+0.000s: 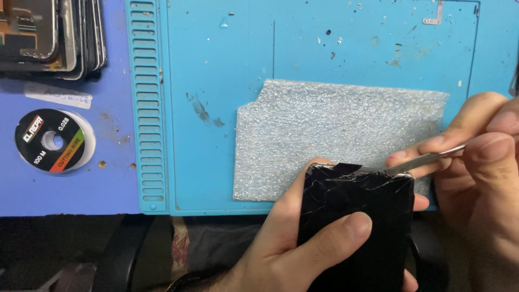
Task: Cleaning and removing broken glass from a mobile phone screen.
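left hand (303,238) gripped a cracked black phone (354,227), its lower end cut off below the frame. right hand (476,162) pinched a thin metal tool (427,160), tip at the phone's top corner; the joint there was hard to make out.

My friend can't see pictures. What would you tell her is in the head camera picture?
A left hand holds a black flat phone with cracked glass while the right hand pushes a thin silver metal tool against its top corner. Underneath lie a grey bubble-wrap sheet and a blue rubber work mat; a round black wire spool sits to the left.
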